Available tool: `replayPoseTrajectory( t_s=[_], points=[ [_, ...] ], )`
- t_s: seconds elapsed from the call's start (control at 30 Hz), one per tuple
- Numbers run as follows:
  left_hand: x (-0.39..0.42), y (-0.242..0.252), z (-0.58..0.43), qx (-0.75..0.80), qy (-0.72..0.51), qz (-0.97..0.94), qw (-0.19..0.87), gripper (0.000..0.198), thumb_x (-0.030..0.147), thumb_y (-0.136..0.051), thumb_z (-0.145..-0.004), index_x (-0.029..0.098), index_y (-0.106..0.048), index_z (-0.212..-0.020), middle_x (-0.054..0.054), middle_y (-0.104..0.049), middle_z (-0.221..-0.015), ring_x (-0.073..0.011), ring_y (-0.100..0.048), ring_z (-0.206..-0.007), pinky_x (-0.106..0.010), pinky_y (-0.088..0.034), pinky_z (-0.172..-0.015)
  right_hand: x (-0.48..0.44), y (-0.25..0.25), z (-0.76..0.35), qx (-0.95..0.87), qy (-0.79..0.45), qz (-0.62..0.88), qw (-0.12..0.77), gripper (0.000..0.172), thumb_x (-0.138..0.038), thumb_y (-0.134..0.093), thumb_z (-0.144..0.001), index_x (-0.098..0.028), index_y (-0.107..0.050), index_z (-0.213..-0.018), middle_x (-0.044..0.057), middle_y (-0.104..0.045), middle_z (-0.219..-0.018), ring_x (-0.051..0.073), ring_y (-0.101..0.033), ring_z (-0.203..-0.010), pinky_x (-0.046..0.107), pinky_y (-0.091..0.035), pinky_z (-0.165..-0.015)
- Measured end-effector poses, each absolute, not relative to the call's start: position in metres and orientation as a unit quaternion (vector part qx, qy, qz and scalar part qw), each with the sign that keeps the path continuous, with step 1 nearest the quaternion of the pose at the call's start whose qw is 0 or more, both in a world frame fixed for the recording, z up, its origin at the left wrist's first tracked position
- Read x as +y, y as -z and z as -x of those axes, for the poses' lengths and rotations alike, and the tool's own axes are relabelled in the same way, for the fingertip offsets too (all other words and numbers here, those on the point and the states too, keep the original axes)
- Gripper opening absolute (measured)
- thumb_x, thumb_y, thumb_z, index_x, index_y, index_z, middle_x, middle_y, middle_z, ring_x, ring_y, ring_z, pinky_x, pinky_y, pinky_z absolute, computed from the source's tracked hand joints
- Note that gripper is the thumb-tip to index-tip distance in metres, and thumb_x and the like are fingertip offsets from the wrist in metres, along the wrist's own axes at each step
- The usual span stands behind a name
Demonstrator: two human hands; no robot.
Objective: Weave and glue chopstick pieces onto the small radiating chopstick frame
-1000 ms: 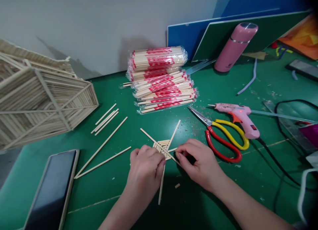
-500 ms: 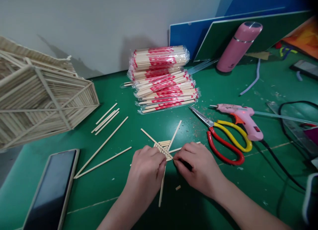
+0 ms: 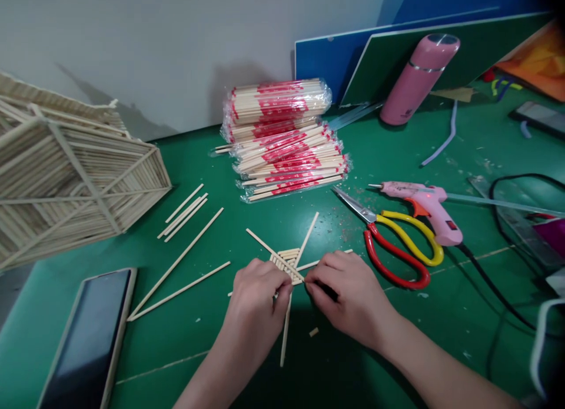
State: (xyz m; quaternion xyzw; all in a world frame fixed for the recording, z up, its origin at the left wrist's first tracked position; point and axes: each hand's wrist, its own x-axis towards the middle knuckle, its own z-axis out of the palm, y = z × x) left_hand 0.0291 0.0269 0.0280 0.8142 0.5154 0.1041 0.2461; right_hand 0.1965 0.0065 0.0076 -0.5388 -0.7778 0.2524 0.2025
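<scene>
Both hands work at a star-like frame of crossed wooden chopsticks (image 3: 288, 254), its middle filled with short parallel pieces. My left hand (image 3: 260, 297) is closed at the frame's near left side, thumb and index fingertip close together over the sticks. What it grips there is hidden by the fingers. My right hand (image 3: 351, 294) pinches the near right end of a diagonal chopstick (image 3: 260, 239) that lies across the frame. A small cut-off stick piece (image 3: 313, 332) lies on the table just below the hands.
Right of the hands lie red-and-yellow-handled scissors (image 3: 397, 238) and a pink glue gun (image 3: 426, 206) with its cord. Behind are wrapped chopstick packs (image 3: 286, 141) and a pink bottle (image 3: 419, 79). Left are loose sticks (image 3: 180, 256), a phone (image 3: 88, 338) and a stick-built model (image 3: 79, 179).
The whole view has shifted slightly. My left thumb shows a little more gap from the index finger; my right hand keeps its pinch, and the sticks look the same.
</scene>
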Motion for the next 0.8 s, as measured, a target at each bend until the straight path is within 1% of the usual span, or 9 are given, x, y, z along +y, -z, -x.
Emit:
replayPoseTrajectory(
  t_s=[0.2,0.8],
  points=[
    [0.0263,-0.0286,-0.0288,0.503,-0.131,-0.819,0.244,0.018,0.016,-0.045,-0.078,0.018,-0.056,-0.064,-0.002,-0.057,-0.064,-0.0164,-0.047,-0.065,-0.029,-0.036,-0.061,0.0072,-0.0091,-0.1968,-0.776,-0.251,0.542,0.201,0.017,-0.025,-0.045,-0.083,-0.023,-0.060,-0.077,0.000,-0.056,-0.073,0.014,-0.047,-0.071,0.028,-0.027,-0.063],
    [0.0275,-0.0297,-0.0291,0.503,-0.117,-0.822,0.241,0.017,0.016,-0.046,-0.077,0.018,-0.056,-0.064,-0.001,-0.057,-0.065,-0.0161,-0.047,-0.065,-0.028,-0.036,-0.061,0.0073,-0.0092,-0.1963,-0.776,-0.247,0.545,0.198,0.017,-0.025,-0.046,-0.082,-0.022,-0.061,-0.075,0.000,-0.057,-0.072,0.013,-0.047,-0.071,0.027,-0.026,-0.064]
  ],
)
